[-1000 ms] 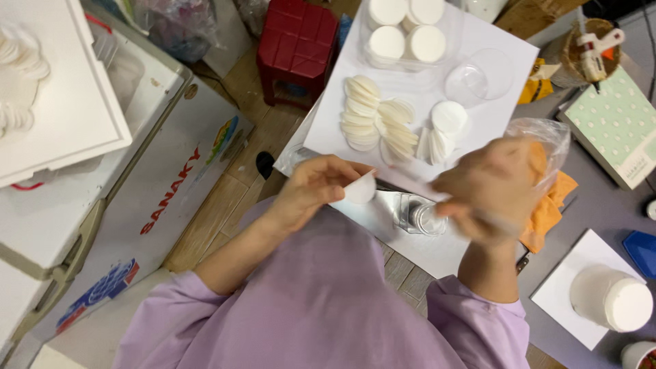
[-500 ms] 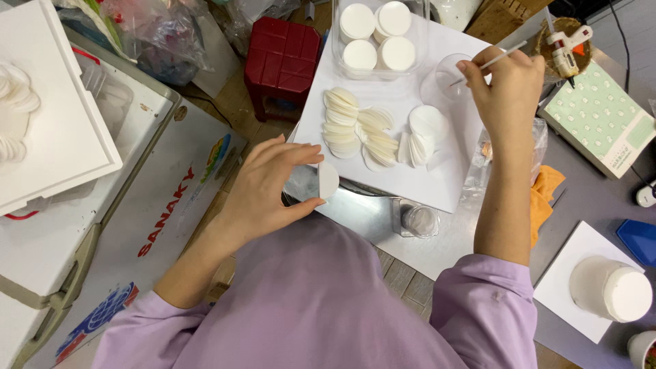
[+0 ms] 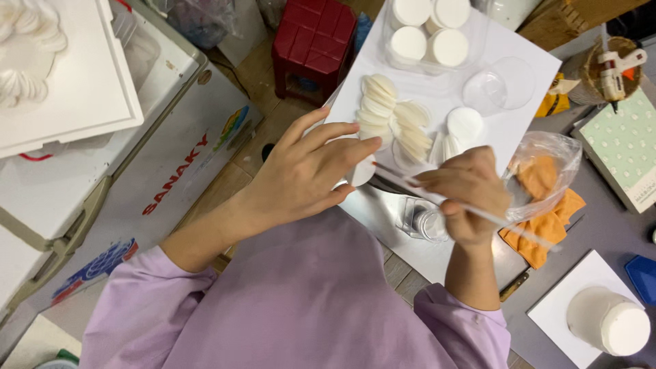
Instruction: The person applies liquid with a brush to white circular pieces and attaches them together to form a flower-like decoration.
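Observation:
My left hand holds a small white round pad between thumb and fingers, over the near edge of a white sheet. My right hand grips a thin pale stick like a brush, its tip pointing left at the pad. Rows of white round pads lie fanned on the sheet just beyond both hands. A small clear glass jar stands under my right hand.
A clear tray with round white discs and a clear dome lid sit farther back. A plastic bag with orange cloth, a glue gun, a dotted green box, a white jar lie right. A red stool and white cartons stand left.
My right hand came down from the back of the sheet to the pad, bringing the stick with it. My left hand stayed holding the pad, lifted slightly.

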